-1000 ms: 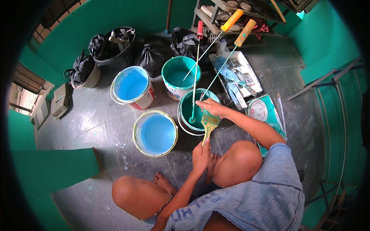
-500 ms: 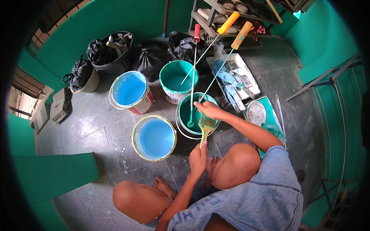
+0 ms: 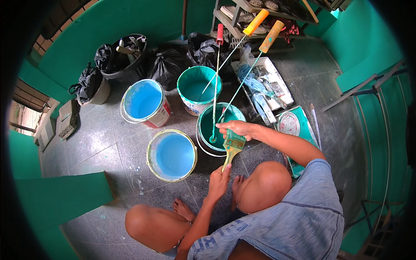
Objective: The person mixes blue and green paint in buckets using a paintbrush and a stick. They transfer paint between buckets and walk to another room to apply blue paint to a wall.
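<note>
Paint buckets (image 3: 162, 114) — four; coloured handles (image 3: 256, 22) — three; trays (image 3: 307, 129), two; held paintbrush (image 3: 234, 146), one; bare hands (image 3: 241, 128), two.

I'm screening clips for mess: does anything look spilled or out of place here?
Yes: pale spots dot the dark floor left of the nearer blue-filled bucket; they look like paint drips outside the bucket.

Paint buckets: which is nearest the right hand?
The front green-lined bucket, partly behind the brush; the other green-lined one stands farther back, both blue-filled ones left.
</note>
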`<state>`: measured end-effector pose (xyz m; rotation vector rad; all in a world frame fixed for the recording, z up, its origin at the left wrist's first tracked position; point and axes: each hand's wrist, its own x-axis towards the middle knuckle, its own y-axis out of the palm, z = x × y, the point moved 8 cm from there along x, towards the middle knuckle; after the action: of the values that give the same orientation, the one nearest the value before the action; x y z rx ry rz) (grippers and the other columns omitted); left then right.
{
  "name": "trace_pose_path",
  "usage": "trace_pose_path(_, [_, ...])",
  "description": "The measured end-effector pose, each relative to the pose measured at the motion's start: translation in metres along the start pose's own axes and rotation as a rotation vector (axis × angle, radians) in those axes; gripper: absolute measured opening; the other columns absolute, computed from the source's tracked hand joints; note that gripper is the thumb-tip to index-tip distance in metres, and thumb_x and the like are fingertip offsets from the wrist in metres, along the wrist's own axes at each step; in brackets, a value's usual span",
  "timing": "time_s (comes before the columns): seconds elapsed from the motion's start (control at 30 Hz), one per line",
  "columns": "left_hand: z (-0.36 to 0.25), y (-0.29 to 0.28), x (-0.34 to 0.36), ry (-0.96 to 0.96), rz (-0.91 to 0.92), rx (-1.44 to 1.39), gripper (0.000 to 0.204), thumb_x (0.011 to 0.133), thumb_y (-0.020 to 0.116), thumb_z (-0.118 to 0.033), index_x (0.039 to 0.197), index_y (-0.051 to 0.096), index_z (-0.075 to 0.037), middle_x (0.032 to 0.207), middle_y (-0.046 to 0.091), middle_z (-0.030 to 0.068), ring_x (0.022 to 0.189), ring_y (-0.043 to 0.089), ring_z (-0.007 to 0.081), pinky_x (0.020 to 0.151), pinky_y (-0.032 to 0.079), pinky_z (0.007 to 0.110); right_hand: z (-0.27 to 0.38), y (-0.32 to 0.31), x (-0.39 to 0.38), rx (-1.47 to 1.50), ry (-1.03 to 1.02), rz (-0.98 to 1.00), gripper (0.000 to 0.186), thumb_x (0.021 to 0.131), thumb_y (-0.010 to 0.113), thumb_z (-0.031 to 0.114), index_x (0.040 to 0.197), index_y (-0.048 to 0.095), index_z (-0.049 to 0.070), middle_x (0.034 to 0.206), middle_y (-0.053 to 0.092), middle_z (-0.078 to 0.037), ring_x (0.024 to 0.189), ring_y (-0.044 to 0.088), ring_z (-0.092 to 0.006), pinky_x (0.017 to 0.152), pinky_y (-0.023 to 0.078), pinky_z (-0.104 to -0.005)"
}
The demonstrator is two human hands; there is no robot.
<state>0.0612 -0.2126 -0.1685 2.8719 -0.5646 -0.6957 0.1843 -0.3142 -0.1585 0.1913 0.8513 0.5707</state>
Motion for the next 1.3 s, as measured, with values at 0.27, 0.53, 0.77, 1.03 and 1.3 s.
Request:
trace_pose_path(0.27, [-0.001,0.000,0.003,-0.002,0.022,0.051,0.035,0.096,0.045,-0.032,0.074,0.049,-0.006,0.063,0.042,-0.0032,0.052,0.036,0.0039,0.046,0.029,0.021,0.000,0.006,0.002,0.107,0.019,0.215,0.041,0.096,0.041,0.036,0.062,0.036,0.015,0.057,0.026,0.005,0.051,0.033,-0.0075,0.050,0.035,-0.0248])
trace_pose_path(0.53, [-0.024,0.006,0.004,0.012,-0.033,-0.065,0.042,0.097,0.040,-0.040,0.071,0.046,-0.008,0.053,0.036,-0.0049,0.043,0.031,0.0037,0.040,0.026,0.021,0.059,-0.055,-0.006,-0.575,-0.474,-0.321,0.045,0.096,0.040,0.037,0.075,0.060,0.003,0.072,0.058,-0.001,0.065,0.053,-0.0113,0.066,0.044,-0.0265])
trace_pose_path(0.77, [-0.016,-0.010,0.004,-0.050,-0.145,-0.159,0.043,0.097,0.038,-0.039,0.074,0.050,-0.004,0.055,0.040,-0.0028,0.046,0.033,0.0047,0.042,0.028,0.023,0.095,-0.017,-0.099,-0.941,-0.871,-0.924,0.014,0.089,0.051,0.007,0.102,0.051,0.002,0.065,0.053,-0.011,0.054,0.052,-0.0212,0.055,0.043,-0.0322])
trace_pose_path(1.03, [-0.024,-0.003,0.010,-0.052,-0.097,0.029,0.034,0.087,0.045,-0.031,0.082,0.053,0.002,0.063,0.056,0.0146,0.059,0.056,0.0261,0.058,0.043,0.039,0.064,0.068,-0.101,-1.555,-0.745,-0.535,0.057,0.068,0.071,0.011,0.121,0.051,0.014,0.094,0.053,-0.008,0.083,0.057,-0.0284,0.067,0.049,-0.0379])
trace_pose_path(1.3, [-0.122,-0.014,-0.033,0.159,-0.045,0.344,0.037,0.090,0.050,-0.037,0.087,0.050,0.000,0.064,0.055,0.0168,0.058,0.056,0.0307,0.058,0.042,0.041,0.075,0.071,-0.127,-1.646,-1.115,-0.682,0.026,0.070,0.068,0.007,0.095,0.062,0.005,0.076,0.059,-0.007,0.066,0.058,-0.0223,0.060,0.046,-0.0330])
